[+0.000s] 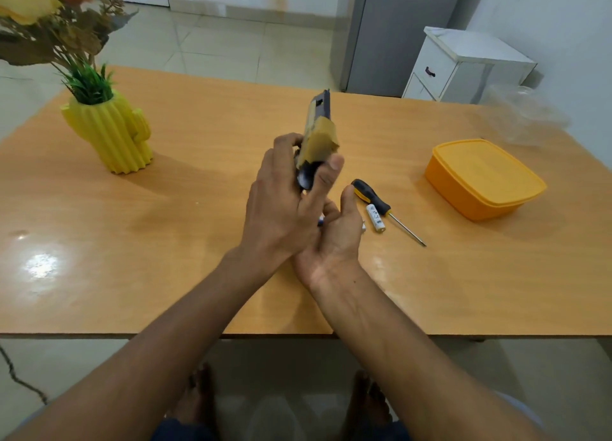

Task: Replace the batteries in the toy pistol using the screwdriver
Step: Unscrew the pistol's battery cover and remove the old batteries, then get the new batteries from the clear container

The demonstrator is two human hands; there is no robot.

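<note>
Fingers (281, 155) of the left hand (281, 205) are gripping the toy pistol (318, 132) above the tabletop (205, 162), its long side pointing up and away. The right hand (334, 242) is lying open, palm up, just beside the screwdriver (381, 205) and a battery (376, 218), with bare room on the left.
</note>
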